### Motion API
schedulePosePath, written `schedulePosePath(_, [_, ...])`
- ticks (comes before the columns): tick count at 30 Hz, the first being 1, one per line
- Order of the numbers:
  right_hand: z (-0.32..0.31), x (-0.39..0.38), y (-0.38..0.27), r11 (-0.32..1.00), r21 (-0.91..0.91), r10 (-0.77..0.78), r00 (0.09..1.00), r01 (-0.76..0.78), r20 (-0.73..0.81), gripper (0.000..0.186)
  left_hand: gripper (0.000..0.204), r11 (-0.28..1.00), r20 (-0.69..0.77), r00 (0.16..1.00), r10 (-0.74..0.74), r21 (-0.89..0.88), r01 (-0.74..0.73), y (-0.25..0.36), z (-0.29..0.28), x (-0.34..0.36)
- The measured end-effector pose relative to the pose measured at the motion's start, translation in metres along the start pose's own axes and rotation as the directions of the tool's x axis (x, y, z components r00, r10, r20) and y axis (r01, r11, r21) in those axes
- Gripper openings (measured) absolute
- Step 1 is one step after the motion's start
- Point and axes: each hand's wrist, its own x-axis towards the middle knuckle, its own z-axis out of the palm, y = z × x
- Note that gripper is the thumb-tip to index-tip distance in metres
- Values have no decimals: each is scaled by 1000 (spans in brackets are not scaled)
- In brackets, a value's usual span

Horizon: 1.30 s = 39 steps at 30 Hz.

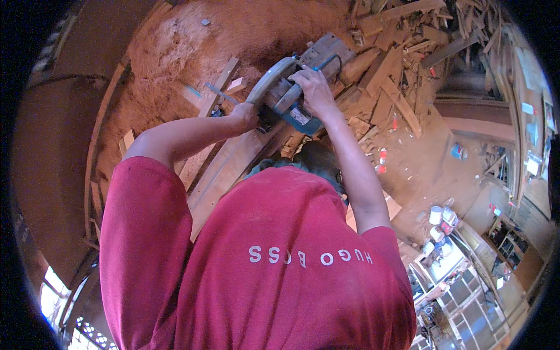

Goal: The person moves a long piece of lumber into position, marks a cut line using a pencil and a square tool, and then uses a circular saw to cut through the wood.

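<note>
Right hand [315, 92] closed over the handle of a power saw [302, 116], fingers wrapped on top, firm hold. Left hand [245, 114] curled in, up against the lower end of the saw's grey curved guard [269, 80]; fingers mostly hidden, so can't tell if it grips the guard or something under it. Saw sits ahead of me, upper middle of the view, teal motor body toward me, metal end pointing away to the upper right. Both my arms stretch forward to it, left elbow bent out wide. Long pale plank [217, 175] runs from under the saw area down left, beside my red shirt [291, 303]. Small wood block [235, 86] and thin metal strip [220, 93] lie just left of the guard. Reddish sawdust [169, 49] covers the ground beyond, upper left. Heap of wood scraps [402, 73] to the right of the saw. Blue can [459, 151] on the floor farther right; white tub [436, 214] among other containers, lower right.
</note>
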Motion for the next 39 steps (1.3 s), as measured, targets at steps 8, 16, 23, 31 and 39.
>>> schedulePosePath(8, [4, -9, 8, 999, 29, 42, 999, -41, -29, 42, 22, 933, 89, 989, 117, 332, -140, 11, 8, 1])
schedulePosePath(16, [4, -6, 3, 999, 47, 22, 999, -20, -35, 44, 15, 958, -177, 972, 157, 267, -106, -3, 21, -26])
schedulePosePath(23, [5, -4, 7, 1000, -3, 19, 1000, -19, -6, 40, 15, 796, 1, 939, 343, 530, -291, -10, 33, -11])
schedulePosePath(31, [9, -6, 8, 1000, -14, 0, 997, -1, -74, 36, 22, 999, -104, 994, -14, 39, 18, -7, 17, 1])
schedulePosePath(39, [7, -7, 10, 999, -38, 17, 999, -19, -42, 35, 22, 990, 89, 994, -61, 133, 49, 17, -19, -6])
